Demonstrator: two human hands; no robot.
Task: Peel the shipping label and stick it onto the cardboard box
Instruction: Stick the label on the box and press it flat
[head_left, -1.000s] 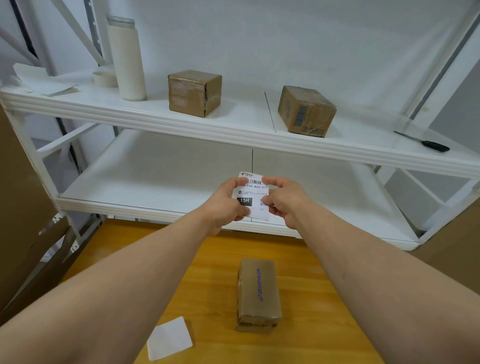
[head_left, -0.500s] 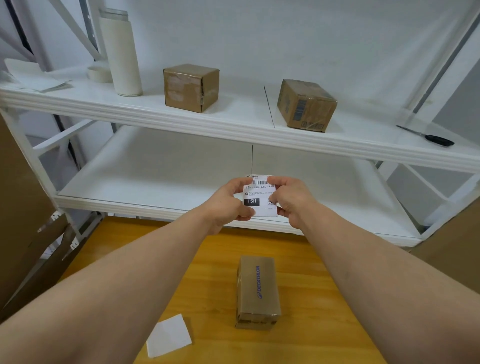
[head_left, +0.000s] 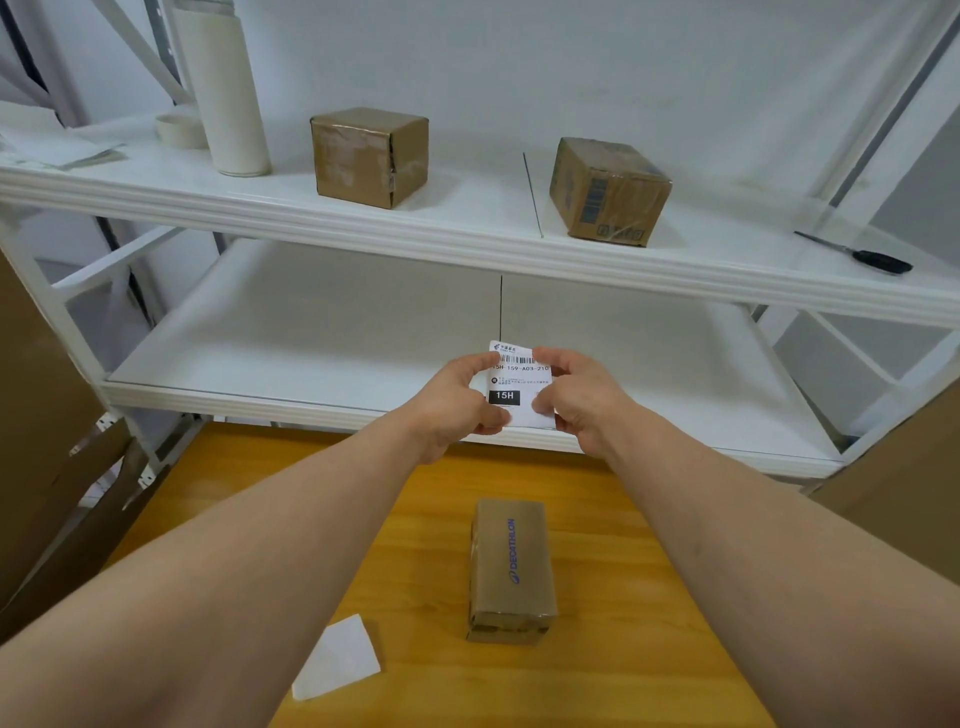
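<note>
The shipping label (head_left: 519, 384) is held up in the air in front of the lower shelf (head_left: 311, 338), with its printed side toward the camera. The left hand (head_left: 457, 400) pinches its left edge and the right hand (head_left: 576, 400) pinches its right edge, so each grip is clamped on the label. The cardboard box (head_left: 511, 566) lies on the bench (head_left: 649, 597) at 6 o'clock from the label, well apart from it. A white sheet (head_left: 337, 657) lies at 8 o'clock from the box.
</note>
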